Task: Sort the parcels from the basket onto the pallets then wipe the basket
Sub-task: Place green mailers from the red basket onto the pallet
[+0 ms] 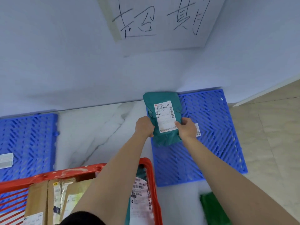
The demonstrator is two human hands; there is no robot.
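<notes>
A teal parcel [162,98] with a white shipping label is held over the left part of the right blue pallet [211,124]. My left hand [144,126] grips its left edge and my right hand [186,128] grips its right edge. The red basket [151,172] sits at the bottom left, below my left forearm. Inside it lie a brown cardboard box [39,202] and another teal parcel [141,197] with a label. A second blue pallet [27,140] lies on the floor at the left.
A white wall rises behind the pallets, with a handwritten paper sign [162,21] above. A loose white barcode label [198,129] shows on the right pallet beside my right hand. A green object [212,208] lies on the floor at bottom right. Marble floor [97,127] separates the pallets.
</notes>
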